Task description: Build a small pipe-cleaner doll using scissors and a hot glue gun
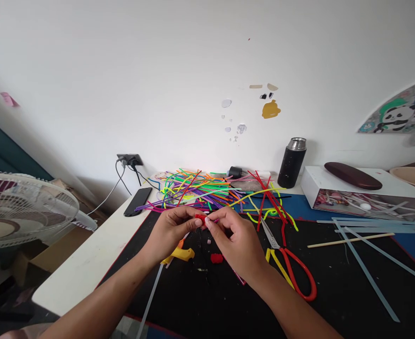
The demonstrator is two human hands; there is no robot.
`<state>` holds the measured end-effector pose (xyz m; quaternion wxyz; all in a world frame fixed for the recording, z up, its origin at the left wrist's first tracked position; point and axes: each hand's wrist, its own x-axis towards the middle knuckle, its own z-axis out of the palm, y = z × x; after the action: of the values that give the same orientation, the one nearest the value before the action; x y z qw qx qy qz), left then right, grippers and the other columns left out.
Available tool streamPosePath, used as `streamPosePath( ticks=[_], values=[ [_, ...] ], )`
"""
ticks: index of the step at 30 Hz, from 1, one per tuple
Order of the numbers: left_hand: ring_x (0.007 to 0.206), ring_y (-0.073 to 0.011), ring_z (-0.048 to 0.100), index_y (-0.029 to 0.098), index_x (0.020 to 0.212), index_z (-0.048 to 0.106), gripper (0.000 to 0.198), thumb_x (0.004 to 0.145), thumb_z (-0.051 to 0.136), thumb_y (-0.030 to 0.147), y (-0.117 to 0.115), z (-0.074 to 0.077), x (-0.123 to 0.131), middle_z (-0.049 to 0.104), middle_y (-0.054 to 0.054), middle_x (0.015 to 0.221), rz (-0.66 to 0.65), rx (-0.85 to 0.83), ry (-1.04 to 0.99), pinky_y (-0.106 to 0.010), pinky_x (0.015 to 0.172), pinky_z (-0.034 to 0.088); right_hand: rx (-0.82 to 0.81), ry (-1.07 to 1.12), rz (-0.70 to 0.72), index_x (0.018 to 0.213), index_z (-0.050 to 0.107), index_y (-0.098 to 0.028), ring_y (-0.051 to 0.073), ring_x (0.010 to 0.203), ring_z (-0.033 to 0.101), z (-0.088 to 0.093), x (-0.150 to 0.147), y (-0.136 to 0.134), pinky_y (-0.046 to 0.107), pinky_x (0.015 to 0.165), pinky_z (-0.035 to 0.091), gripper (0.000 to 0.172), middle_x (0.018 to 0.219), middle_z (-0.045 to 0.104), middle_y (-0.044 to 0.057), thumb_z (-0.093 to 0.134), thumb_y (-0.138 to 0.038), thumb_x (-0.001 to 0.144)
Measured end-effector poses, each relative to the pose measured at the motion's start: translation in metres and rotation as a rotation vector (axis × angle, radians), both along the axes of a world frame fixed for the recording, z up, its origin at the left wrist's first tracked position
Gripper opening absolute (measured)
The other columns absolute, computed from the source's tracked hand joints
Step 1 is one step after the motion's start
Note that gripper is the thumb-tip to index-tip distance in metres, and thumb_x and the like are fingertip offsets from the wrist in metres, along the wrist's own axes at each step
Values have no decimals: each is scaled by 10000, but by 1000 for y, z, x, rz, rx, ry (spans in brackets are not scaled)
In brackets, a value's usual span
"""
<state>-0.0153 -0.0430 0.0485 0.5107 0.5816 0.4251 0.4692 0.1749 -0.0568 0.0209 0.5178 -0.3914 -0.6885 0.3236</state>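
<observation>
My left hand (172,230) and my right hand (241,240) meet over the black mat, each pinching a small red fuzzy piece (201,218), seemingly bent pipe cleaner. Fingers cover much of it. A similar red piece (216,258) lies on the mat just below. Beside my left wrist is a yellow glue gun (181,254), partly hidden, with a long translucent glue stick (152,294) at its back. Scissors with red handles (309,282) rest to the right of my right hand, blades slightly apart. Beyond my hands spreads a heap of colourful pipe cleaners (207,186).
At the back stands a black bottle (291,165), left of a white box (370,188) bearing a dark case (353,175). Translucent glue sticks (370,278) and a wooden stick (350,240) lie at right. A phone (137,201) and a fan (27,212) are at left.
</observation>
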Motion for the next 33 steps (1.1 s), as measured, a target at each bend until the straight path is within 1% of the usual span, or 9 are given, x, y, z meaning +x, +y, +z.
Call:
streamPosePath(
  ticks=[4,8,14,18,21,24,27,31,33],
  values=[
    [683,-143,630,181,832,834,288,699,961,403,0,0,-1,769,-30,758,2,-15,-21,-234,655,500,-33,11,29,999,666,-225,147,535,612,2,1,0,267,548,406,168,612,634,-43,597,-376,1026],
    [686,-141,636,178,849,841,285,734,941,418,-1,0,-1,774,-35,770,-6,-3,-24,-232,657,503,-55,15,31,1020,675,-225,147,534,615,3,2,0,265,539,406,179,601,623,-48,602,-389,1026],
    [672,-135,636,184,850,845,270,745,937,414,-2,0,-1,783,-36,776,-10,4,-38,-228,653,508,-66,20,32,1039,681,-225,144,542,610,2,1,0,262,543,420,203,613,617,-48,609,-414,1022],
    [707,-157,670,181,847,842,264,749,935,408,-1,0,-1,785,-44,771,-7,7,-48,-245,686,529,-85,31,41,1079,683,-223,149,551,617,2,2,0,261,543,429,237,614,601,-52,618,-440,1012],
    [739,-184,699,177,855,839,274,742,938,406,0,-3,-3,793,-58,788,3,-14,-77,-277,721,554,-72,41,39,1084,693,-221,145,535,577,5,3,0,263,545,417,239,598,577,-58,623,-435,1003],
    [771,-200,717,173,862,837,285,740,939,410,1,-6,-6,800,-70,808,17,-24,-83,-290,745,564,-69,49,27,1052,702,-220,138,508,524,6,3,1,264,520,375,229,582,565,-58,609,-424,1007],
    [758,-195,708,171,858,835,292,741,937,417,1,-7,-6,796,-69,797,23,-6,-65,-283,728,556,-69,57,22,1018,703,-220,138,513,526,6,3,1,263,517,368,219,604,594,-45,593,-410,1015],
    [708,-172,673,170,845,834,300,732,941,426,-1,-4,-4,787,-61,783,20,0,-51,-264,675,530,-65,71,39,993,700,-217,152,593,621,5,1,0,259,565,425,212,713,702,-2,587,-392,1025],
    [688,-165,655,170,837,833,307,726,942,435,-1,-2,-3,779,-56,771,18,1,-39,-258,652,516,-62,73,43,976,700,-216,155,614,644,5,1,0,257,577,442,210,741,722,7,584,-383,1027]
  ],
)
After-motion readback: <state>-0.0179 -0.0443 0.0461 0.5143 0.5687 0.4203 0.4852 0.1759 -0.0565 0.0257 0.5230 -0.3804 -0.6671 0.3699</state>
